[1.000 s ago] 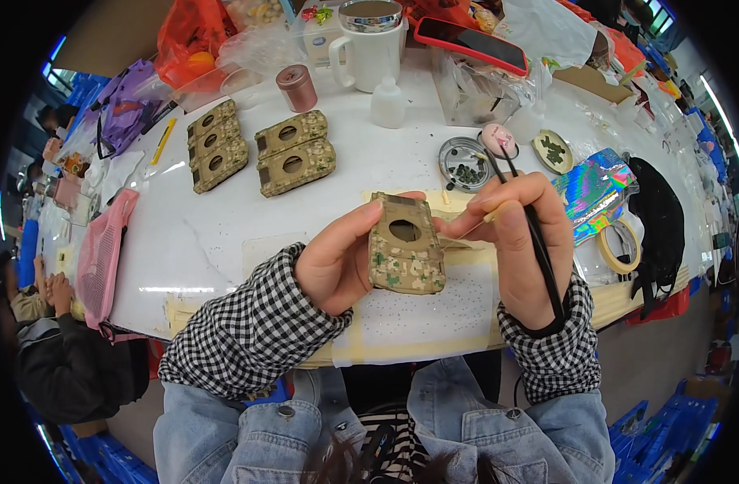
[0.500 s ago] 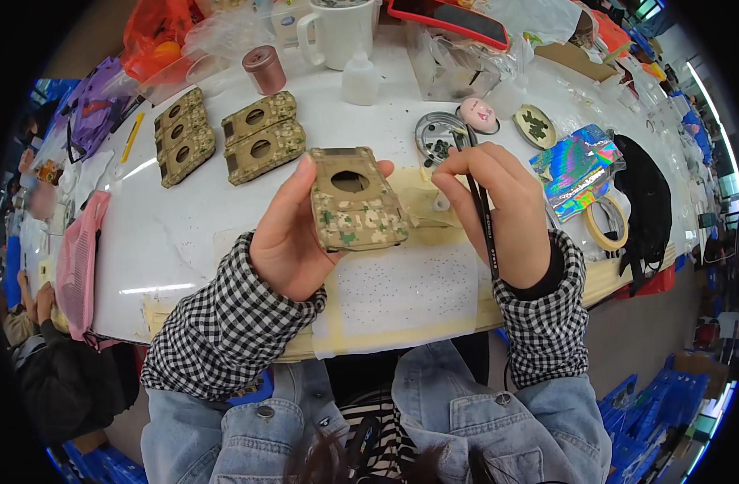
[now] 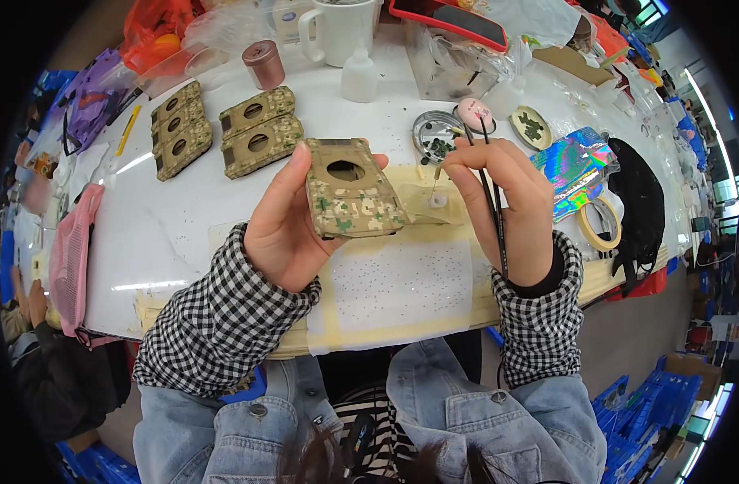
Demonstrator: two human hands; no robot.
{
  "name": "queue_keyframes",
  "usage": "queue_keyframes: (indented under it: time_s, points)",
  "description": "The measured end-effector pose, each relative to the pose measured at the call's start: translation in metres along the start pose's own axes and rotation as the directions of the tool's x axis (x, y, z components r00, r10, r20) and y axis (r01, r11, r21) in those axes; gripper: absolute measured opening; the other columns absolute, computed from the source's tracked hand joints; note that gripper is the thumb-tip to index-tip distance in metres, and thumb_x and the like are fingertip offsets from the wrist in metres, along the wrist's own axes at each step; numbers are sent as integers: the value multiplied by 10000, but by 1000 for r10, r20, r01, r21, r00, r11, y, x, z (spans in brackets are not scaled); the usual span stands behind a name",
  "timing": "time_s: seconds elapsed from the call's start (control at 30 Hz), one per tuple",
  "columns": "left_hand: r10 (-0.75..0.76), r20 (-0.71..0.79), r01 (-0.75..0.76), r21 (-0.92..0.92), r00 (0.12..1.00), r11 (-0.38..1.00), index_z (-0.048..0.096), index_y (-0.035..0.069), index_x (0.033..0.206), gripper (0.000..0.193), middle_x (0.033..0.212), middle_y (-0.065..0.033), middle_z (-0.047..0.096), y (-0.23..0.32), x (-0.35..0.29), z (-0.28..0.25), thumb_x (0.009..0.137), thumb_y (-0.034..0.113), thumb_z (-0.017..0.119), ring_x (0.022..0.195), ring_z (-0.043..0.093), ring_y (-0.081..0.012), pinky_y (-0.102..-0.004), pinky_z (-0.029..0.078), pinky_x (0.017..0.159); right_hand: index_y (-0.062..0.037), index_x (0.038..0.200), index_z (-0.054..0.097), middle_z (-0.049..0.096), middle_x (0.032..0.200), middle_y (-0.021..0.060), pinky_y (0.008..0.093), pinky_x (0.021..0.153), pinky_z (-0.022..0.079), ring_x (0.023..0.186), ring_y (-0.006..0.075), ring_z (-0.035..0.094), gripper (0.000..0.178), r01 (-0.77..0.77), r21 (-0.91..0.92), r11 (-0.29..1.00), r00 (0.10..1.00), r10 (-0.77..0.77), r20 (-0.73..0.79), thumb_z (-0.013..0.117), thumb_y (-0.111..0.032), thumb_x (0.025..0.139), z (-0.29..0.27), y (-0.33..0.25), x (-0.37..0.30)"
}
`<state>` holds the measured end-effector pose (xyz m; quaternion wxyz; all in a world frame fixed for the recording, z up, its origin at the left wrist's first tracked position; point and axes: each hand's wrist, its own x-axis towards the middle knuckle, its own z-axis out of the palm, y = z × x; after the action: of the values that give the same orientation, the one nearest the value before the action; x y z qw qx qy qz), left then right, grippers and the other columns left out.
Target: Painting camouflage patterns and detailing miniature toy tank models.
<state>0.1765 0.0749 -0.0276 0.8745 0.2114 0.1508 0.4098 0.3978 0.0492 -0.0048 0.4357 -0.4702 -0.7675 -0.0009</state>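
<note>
My left hand point(image 3: 282, 230) grips a camouflage-painted model tank hull point(image 3: 360, 211), its round hole facing up. In my right hand point(image 3: 519, 198) a pair of black tweezers point(image 3: 496, 211) lies across the palm, tips upward. The same hand pinches a thin stick point(image 3: 436, 179) between thumb and forefinger. The stick points down at a white blob point(image 3: 439, 200) on a yellowish taped patch point(image 3: 422, 213); whether it touches I cannot tell. Beyond that hand is a round clear dish point(image 3: 422, 129) of small dark green parts.
Several more camouflage hulls point(image 3: 260, 143) stand at the left. A white squeeze bottle point(image 3: 359, 79), a white mug point(image 3: 345, 36) and a pink lidded jar point(image 3: 263, 66) are at the back. At the right are a tape roll point(image 3: 600, 226) and a shiny pouch point(image 3: 577, 171). White dotted paper point(image 3: 401, 282) lies nearest me.
My right hand has shifted slightly right and turned, so the thin stick now shows plainly above the white blob. The tweezers lean differently. My left hand still holds the hull, tilted slightly differently.
</note>
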Motion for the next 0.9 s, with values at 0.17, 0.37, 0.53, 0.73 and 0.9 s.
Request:
queue_keyframes:
  time_s: [0.17,0.37,0.53,0.73,0.9]
  points:
    - [0,25,1,-40,1000,999,250,-67,1346,614,1298,-248,411,2,0,-2,966,413,305,1120,520,-320,-353,490,924,-6,857,614,618,766,124,305,624,468,699,252,601,111,-103,38,994,995,104,-10,672,-54,775,-6,-3,4]
    - [-9,28,10,-31,1000,999,249,-66,1347,608,1293,-245,419,2,0,-2,968,406,300,1119,523,-315,-343,501,910,9,848,608,617,718,112,281,604,458,640,203,594,110,-182,224,958,978,153,140,665,-65,788,5,9,5]
    - [-6,38,7,-21,999,1000,251,-67,1346,607,1289,-243,425,2,0,-4,969,406,299,1115,526,-315,-338,508,897,7,815,602,596,687,95,263,582,441,606,184,566,85,-207,238,949,967,162,197,652,-59,796,6,7,6]
    - [7,13,-7,-9,1000,1000,265,-67,1341,602,1281,-244,433,2,0,-1,970,405,296,1110,530,-316,-341,512,890,12,823,605,611,725,99,254,625,448,656,176,579,88,-228,248,941,970,200,135,651,-58,800,3,5,5]
    - [13,4,-13,-15,1000,1000,271,-67,1339,599,1281,-247,432,2,-1,-2,971,405,294,1110,531,-317,-345,509,894,16,829,608,620,758,105,259,669,456,700,175,587,93,-338,309,889,940,304,154,649,-64,806,-3,0,3]
